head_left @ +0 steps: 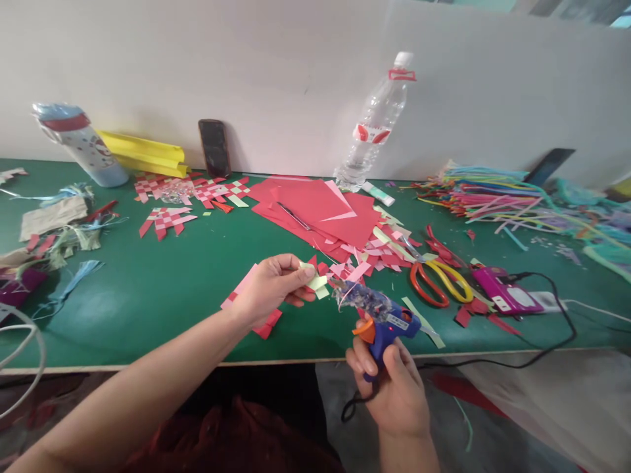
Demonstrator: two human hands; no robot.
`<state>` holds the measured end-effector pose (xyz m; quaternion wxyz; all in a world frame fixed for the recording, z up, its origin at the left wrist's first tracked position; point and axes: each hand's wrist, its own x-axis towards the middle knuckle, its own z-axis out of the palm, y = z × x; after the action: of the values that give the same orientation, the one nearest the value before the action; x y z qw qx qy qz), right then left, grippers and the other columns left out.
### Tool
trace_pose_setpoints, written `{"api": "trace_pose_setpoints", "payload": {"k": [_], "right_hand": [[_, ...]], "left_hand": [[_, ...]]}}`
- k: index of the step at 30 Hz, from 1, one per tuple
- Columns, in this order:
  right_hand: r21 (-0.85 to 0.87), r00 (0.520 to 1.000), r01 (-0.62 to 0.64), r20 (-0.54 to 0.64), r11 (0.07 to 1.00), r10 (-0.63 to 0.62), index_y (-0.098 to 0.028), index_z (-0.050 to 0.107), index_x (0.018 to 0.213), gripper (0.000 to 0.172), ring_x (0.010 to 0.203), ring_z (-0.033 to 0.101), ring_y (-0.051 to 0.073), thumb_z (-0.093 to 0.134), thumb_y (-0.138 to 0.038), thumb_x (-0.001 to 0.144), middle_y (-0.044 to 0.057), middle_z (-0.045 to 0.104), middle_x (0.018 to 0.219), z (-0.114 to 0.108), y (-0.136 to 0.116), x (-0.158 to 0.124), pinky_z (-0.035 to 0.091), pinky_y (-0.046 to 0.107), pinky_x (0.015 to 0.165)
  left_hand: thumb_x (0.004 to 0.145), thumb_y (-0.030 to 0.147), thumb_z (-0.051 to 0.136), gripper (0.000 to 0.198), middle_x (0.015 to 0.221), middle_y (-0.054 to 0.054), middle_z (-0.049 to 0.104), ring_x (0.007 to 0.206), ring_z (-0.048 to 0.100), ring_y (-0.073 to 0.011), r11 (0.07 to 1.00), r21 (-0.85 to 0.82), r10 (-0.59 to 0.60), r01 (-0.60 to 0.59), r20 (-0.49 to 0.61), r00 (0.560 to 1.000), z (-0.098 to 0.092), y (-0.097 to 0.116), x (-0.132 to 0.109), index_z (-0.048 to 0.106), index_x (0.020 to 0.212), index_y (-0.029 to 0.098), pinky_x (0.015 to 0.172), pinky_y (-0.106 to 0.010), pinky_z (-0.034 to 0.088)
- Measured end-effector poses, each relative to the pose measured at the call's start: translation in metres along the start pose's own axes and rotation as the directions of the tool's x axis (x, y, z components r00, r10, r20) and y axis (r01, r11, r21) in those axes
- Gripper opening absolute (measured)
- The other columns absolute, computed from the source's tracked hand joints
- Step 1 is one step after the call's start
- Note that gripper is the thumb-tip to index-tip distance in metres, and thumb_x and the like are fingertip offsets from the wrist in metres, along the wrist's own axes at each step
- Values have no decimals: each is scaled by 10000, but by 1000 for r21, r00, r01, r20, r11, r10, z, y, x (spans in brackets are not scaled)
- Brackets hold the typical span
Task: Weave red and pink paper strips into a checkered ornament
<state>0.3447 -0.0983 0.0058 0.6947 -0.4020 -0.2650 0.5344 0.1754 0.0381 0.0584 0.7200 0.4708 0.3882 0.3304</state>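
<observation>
My left hand (270, 287) pinches a pale yellow paper strip (315, 282) above the green table (162, 282), over a red-and-pink woven paper piece (266, 325). My right hand (392, 387) grips a blue hot glue gun (389, 325) with an orange trigger at the table's front edge. Its foil-wrapped nozzle points left toward the strip, almost touching it. A black cord runs from the gun to the right.
Red paper sheets (315, 203) and cut strips lie behind the hands. Orange-and-yellow scissors (438, 279), a pink device (503, 292), a plastic bottle (377, 121), a phone (214, 148), a tumbler (81, 141), yellow rolled paper (142, 154) and coloured strips (493, 190) are around.
</observation>
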Motion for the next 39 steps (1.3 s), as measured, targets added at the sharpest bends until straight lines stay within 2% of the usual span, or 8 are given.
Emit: {"api": "trace_pose_setpoints", "payload": {"k": [5, 8, 13, 20, 25, 31, 34, 39], "right_hand": [[72, 998, -39, -42, 997, 42, -267, 676, 821, 202, 535, 308, 105, 679, -469, 820, -27, 435, 597, 12, 8, -1, 332, 263, 497], [120, 993, -77, -75, 990, 87, -262, 664, 813, 203, 546, 345, 101, 717, -457, 791, -31, 443, 608, 20, 12, -2, 354, 248, 500], [136, 986, -65, -140, 989, 85, -260, 614, 768, 205, 578, 473, 100, 729, -427, 799, -31, 509, 600, 28, 15, -5, 405, 222, 533], [29, 976, -39, -211, 999, 44, -247, 562, 789, 291, 582, 544, 111, 743, -474, 772, -29, 557, 598, 35, 14, -8, 405, 198, 495], [-55, 974, -8, -225, 998, -5, -240, 555, 830, 283, 572, 539, 111, 706, -478, 802, -29, 561, 603, 37, 17, -8, 409, 201, 486], [-248, 975, 42, -202, 968, -94, -215, 551, 819, 269, 601, 539, 121, 626, -467, 872, -8, 581, 668, 26, 32, -12, 385, 208, 465], [-362, 969, 44, -212, 931, -128, -200, 566, 834, 254, 538, 487, 101, 600, -444, 893, 9, 612, 711, 18, 38, -13, 349, 210, 430], [-549, 953, 106, -182, 829, -243, -194, 600, 856, 237, 506, 456, 91, 575, -423, 911, 19, 648, 720, 18, 37, -15, 335, 217, 430]], "left_hand": [[760, 516, 731, 402, 655, 12, 664, 598, 654, -97, 979, -98, 163, -179, -157, 974, 27, -21, -2, 529, 737, 170, 529, -177, 461], [748, 520, 740, 411, 631, 31, 629, 593, 636, -95, 962, -162, 185, -220, -210, 960, 36, -26, -3, 522, 721, 173, 558, -191, 457], [711, 521, 772, 423, 708, 37, 637, 670, 681, -128, 947, -265, 137, -182, -181, 974, 37, -29, -9, 520, 772, 187, 651, -234, 504], [782, 514, 718, 350, 743, 13, 658, 787, 684, -150, 938, -203, 253, -281, -153, 955, 33, -34, -16, 609, 801, 182, 775, -268, 524], [832, 593, 623, 418, 815, -29, 733, 785, 704, -172, 898, -397, 143, -191, -147, 979, 28, -40, -14, 668, 867, 179, 824, -325, 547], [692, 375, 838, 302, 758, 10, 716, 710, 669, -101, 922, -349, 126, -168, -141, 982, 24, -38, -13, 655, 805, 164, 758, -224, 520], [664, 358, 856, 315, 732, 11, 710, 670, 647, -83, 927, -338, 114, -164, -162, 980, 24, -37, -14, 656, 800, 157, 714, -200, 506], [637, 385, 858, 357, 665, 16, 681, 672, 665, -110, 914, -386, 53, -123, -187, 981, 25, -36, -12, 586, 666, 155, 707, -228, 521]]}}
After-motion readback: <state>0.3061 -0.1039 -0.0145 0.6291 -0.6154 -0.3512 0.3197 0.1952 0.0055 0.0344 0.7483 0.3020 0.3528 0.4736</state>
